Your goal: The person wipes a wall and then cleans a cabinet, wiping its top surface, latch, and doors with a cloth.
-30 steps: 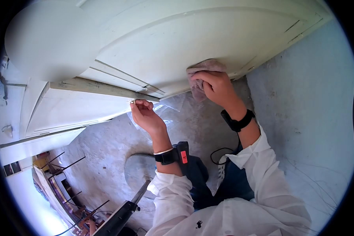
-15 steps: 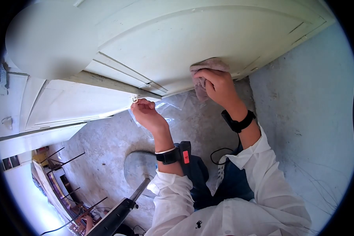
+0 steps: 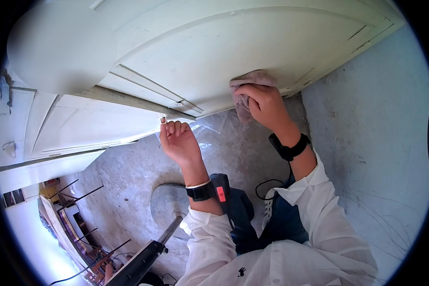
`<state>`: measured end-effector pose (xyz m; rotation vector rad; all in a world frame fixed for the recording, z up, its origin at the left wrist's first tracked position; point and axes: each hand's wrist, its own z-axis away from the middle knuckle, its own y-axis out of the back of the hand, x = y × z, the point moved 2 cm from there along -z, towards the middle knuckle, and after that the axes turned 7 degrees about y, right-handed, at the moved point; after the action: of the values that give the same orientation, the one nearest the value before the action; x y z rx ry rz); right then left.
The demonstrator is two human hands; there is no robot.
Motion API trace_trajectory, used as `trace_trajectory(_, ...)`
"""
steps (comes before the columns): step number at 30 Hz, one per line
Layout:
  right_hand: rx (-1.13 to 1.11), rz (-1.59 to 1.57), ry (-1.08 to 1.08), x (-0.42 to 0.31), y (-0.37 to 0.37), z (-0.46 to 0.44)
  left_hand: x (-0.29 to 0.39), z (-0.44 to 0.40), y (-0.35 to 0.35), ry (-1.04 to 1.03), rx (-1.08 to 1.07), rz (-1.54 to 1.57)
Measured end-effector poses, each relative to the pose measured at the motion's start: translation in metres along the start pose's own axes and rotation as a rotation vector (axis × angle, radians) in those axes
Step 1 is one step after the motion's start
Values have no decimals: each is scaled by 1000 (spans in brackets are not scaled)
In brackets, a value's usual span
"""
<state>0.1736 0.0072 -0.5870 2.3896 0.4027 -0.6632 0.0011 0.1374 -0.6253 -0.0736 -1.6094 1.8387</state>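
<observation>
My right hand (image 3: 263, 107) is closed on a mauve-grey cloth (image 3: 255, 77) and presses it against the lower part of a cream cabinet door (image 3: 202, 59). Part of the cloth hangs below the door's bottom edge. To the left, my left hand (image 3: 180, 143) has its fingers curled, palm side towards me. One digit reaches up to a small white handle (image 3: 163, 118) on the neighbouring door (image 3: 97, 121) and appears hooked at it. Another small handle (image 3: 176, 104) sits on the wiped door, close to the gap between the two doors.
A round metal base with a pole (image 3: 169, 229) stands on the concrete floor (image 3: 124, 176), left of my legs. The bluish wall (image 3: 372, 124) rises at my right. At lower left are a rack with dark rods (image 3: 81, 190) and part of another person (image 3: 108, 270).
My left hand has turned at the small white handle, its palm now facing me more and its fingers curled. My right hand and the cloth have barely moved.
</observation>
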Motion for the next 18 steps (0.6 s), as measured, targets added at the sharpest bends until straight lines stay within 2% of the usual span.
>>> trace_trajectory(8, 9, -14, -23, -1, -2, 0, -1, -1, 0, 169, -105, 181)
trace_trajectory(11, 18, 3, 106, -15, -8, -3, -5, 0, -1, 163, -113, 191)
trace_trajectory(13, -69, 54, 209, -22, -28, 2, -8, 1, -5, 216, -115, 266)
trace_trajectory(15, -25, 50, 244, -25, -40, -4, -11, 1, 2, 251, -14, 249)
trace_trajectory(17, -125, 174, 365, -22, -44, -10, -11, 1, 19, 253, -29, 204)
trace_trajectory(18, -130, 167, 365, -16, -49, -9, -13, 4, 22, 229, 63, 74)
